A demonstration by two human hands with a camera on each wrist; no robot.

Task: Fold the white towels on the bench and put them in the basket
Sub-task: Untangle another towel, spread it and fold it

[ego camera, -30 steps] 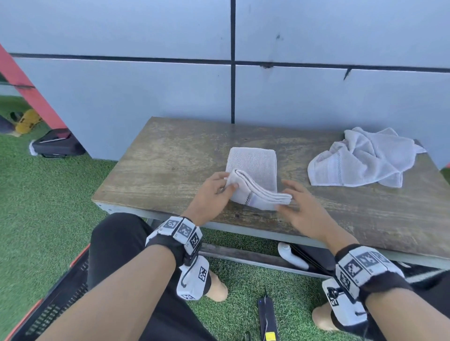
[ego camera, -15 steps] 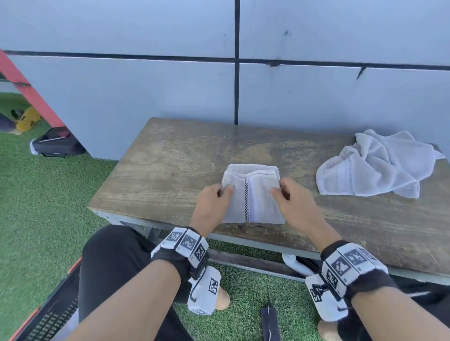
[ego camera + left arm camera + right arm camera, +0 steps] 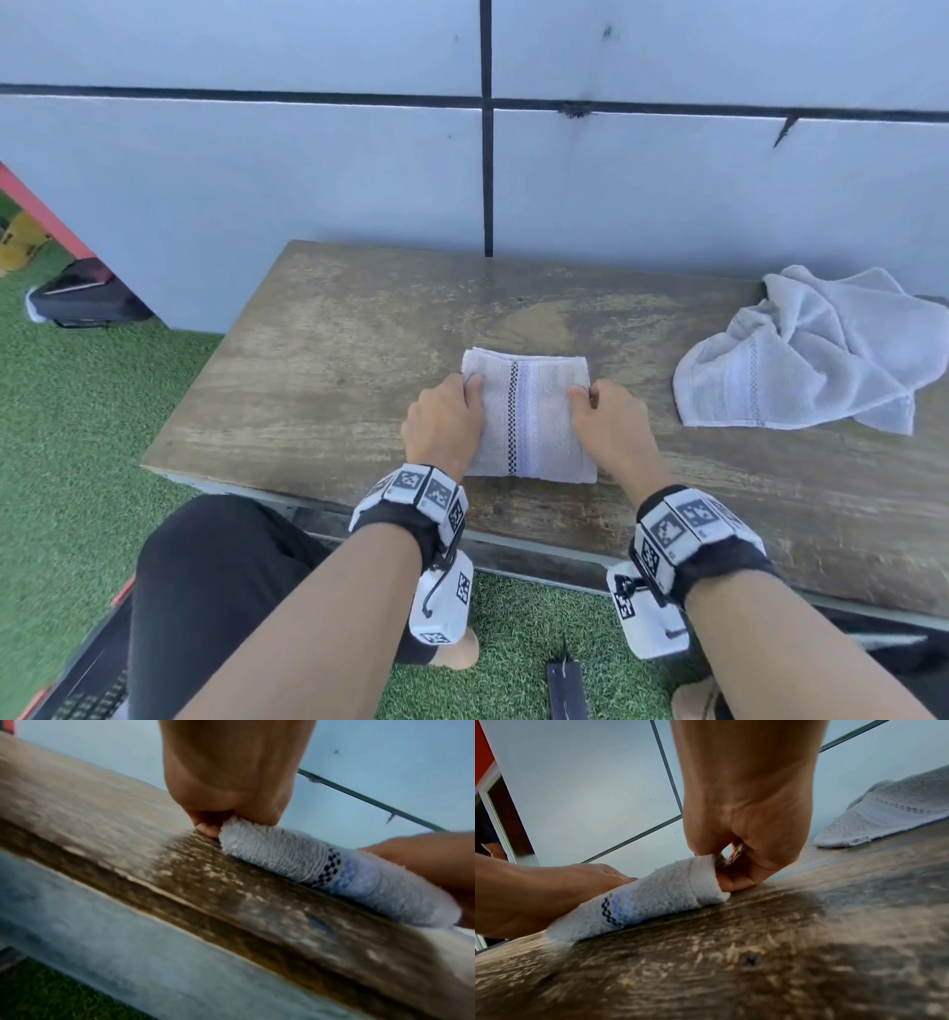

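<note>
Both forearms reach forward over the near edge of the bench (image 3: 318, 370), wrists low. The left hand (image 3: 442, 417) pinches the folded towel (image 3: 534, 416) at its 9 o'clock edge, and the right hand (image 3: 613, 424) pinches its 3 o'clock edge, thumbs on top. The towel lies flat mid-bench; a crumpled towel (image 3: 811, 354) sits at 2 o'clock.
</note>
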